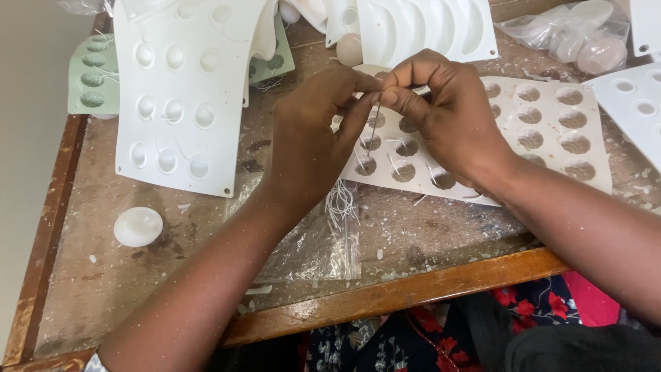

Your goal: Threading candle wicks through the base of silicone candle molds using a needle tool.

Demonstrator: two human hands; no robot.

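My left hand (317, 134) and my right hand (447, 114) meet fingertip to fingertip above a cream silicone mould (551, 131) with rows of round cavities. Between the pinched fingers hangs a thin dark needle (375, 120), pointing down toward the mould. Which hand bears the needle's weight I cannot tell; both pinch at its top end. Short white wicks (396, 162) stick out of several cavities under my hands. A loose bundle of white wick threads (341, 203) lies on a clear plastic bag (313, 241) just below my left wrist.
A large white mould sheet (179, 96) lies at the left, a green mould (93, 72) behind it. A small white wax dome (138, 226) sits on the wooden table (427, 282). More white moulds (427, 27) and a bag of wax pieces (571, 34) lie at the back.
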